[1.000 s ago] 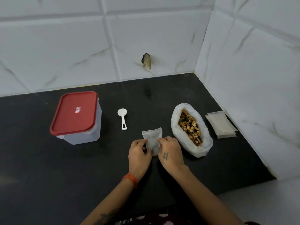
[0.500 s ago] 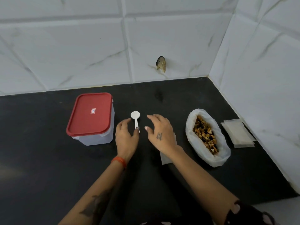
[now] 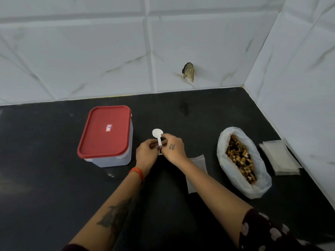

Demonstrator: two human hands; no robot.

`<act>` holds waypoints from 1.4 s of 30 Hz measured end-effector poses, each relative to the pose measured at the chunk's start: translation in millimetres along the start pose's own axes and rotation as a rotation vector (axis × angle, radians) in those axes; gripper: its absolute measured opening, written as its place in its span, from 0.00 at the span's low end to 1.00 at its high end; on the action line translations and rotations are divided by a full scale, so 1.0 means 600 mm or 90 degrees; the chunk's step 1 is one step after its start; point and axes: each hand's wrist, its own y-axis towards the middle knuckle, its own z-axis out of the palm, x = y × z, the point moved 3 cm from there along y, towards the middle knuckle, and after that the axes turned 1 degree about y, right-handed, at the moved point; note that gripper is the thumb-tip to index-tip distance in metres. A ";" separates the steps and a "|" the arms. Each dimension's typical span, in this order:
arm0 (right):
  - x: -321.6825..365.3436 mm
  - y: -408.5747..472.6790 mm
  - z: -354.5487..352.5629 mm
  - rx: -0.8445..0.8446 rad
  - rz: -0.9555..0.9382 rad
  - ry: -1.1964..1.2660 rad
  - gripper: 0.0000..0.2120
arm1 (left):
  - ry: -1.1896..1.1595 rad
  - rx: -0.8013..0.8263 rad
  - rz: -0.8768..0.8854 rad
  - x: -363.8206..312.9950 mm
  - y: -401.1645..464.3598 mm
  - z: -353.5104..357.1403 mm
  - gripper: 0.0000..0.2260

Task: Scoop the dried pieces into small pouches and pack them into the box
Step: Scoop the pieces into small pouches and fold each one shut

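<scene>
Left hand: the left hand (image 3: 147, 148) meets the right over the spoon's handle, fingers curled in and pinching it from the left side; an orange band circles the wrist.
Right hand: the right hand (image 3: 172, 147) grips the same handle from the right, fingertips bent onto it just below the bowl.
Spoon: a small white plastic spoon (image 3: 158, 134) lies between the box and the bag, bowl pointing towards the wall, handle largely covered by both hands; whether it is lifted off the counter cannot be told.
Pouch: one small white pouch (image 3: 197, 162) lies flat on the black counter (image 3: 45, 187), partly beneath the right forearm, apart from both hands.
Dried pieces: brown and dark dried pieces (image 3: 240, 157) fill an open white bag (image 3: 261, 185) to the right of the pouch.
Spare pouches: a flat stack of pouches (image 3: 279, 158) sits just beside the bag, near the right-hand wall.
Box: a clear box (image 3: 112, 160) with a red lid (image 3: 105, 131) closed on it stands left of the hands, near but not touching them.
</scene>
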 end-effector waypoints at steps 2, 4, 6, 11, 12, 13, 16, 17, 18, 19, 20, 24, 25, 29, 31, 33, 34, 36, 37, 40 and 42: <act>-0.009 -0.009 -0.015 -0.014 -0.004 0.022 0.24 | -0.023 0.002 0.012 -0.003 -0.009 0.007 0.12; -0.021 -0.022 -0.038 -0.037 -0.003 0.051 0.23 | -0.047 0.009 0.034 -0.013 -0.025 0.018 0.10; -0.032 -0.041 -0.070 -0.064 -0.005 0.087 0.22 | -0.062 0.023 0.061 -0.030 -0.045 0.034 0.09; -0.068 -0.105 -0.160 -0.134 0.005 0.158 0.21 | -0.108 0.066 0.141 -0.089 -0.109 0.093 0.09; -0.076 -0.121 -0.179 -0.152 0.012 0.167 0.21 | -0.116 0.087 0.150 -0.099 -0.121 0.108 0.09; -0.087 -0.135 -0.196 -0.171 0.022 0.169 0.20 | -0.122 0.110 0.158 -0.107 -0.133 0.124 0.09; -0.122 -0.175 -0.243 -0.196 0.054 0.148 0.17 | -0.119 0.177 0.160 -0.127 -0.167 0.173 0.09; -0.135 -0.186 -0.255 -0.203 0.067 0.140 0.17 | -0.116 0.197 0.157 -0.131 -0.179 0.189 0.09; -0.148 -0.197 -0.265 -0.208 0.085 0.134 0.17 | -0.112 0.216 0.154 -0.132 -0.189 0.205 0.09; -0.162 -0.207 -0.273 -0.212 0.108 0.129 0.17 | -0.103 0.234 0.153 -0.132 -0.199 0.219 0.09; -0.175 -0.216 -0.278 -0.213 0.130 0.130 0.17 | -0.091 0.246 0.151 -0.132 -0.206 0.232 0.10; -0.212 -0.236 -0.284 -0.215 0.166 0.111 0.16 | -0.025 0.276 0.134 -0.123 -0.224 0.263 0.12; -0.216 -0.239 -0.283 -0.211 0.168 0.097 0.16 | -0.010 0.278 0.132 -0.121 -0.225 0.267 0.13; -0.226 -0.237 -0.276 -0.192 0.168 0.039 0.15 | 0.028 0.286 0.138 -0.116 -0.226 0.274 0.13; -0.226 -0.235 -0.275 -0.189 0.161 0.017 0.14 | 0.029 0.274 0.151 -0.115 -0.226 0.270 0.13; -0.221 -0.233 -0.279 -0.203 0.148 -0.009 0.12 | 0.044 0.227 0.192 -0.116 -0.222 0.260 0.12; -0.216 -0.231 -0.281 -0.216 0.138 -0.028 0.12 | 0.054 0.195 0.218 -0.116 -0.219 0.252 0.12; -0.200 -0.225 -0.284 -0.238 0.111 -0.048 0.12 | 0.069 0.126 0.255 -0.114 -0.212 0.231 0.11; -0.190 -0.219 -0.283 -0.244 0.094 -0.043 0.12 | 0.076 0.086 0.272 -0.112 -0.209 0.218 0.12; -0.154 -0.198 -0.268 -0.238 0.018 -0.031 0.11 | 0.129 -0.043 0.306 -0.091 -0.197 0.186 0.20; -0.129 -0.178 -0.244 -0.217 -0.037 -0.027 0.12 | 0.161 -0.089 0.269 -0.069 -0.188 0.173 0.29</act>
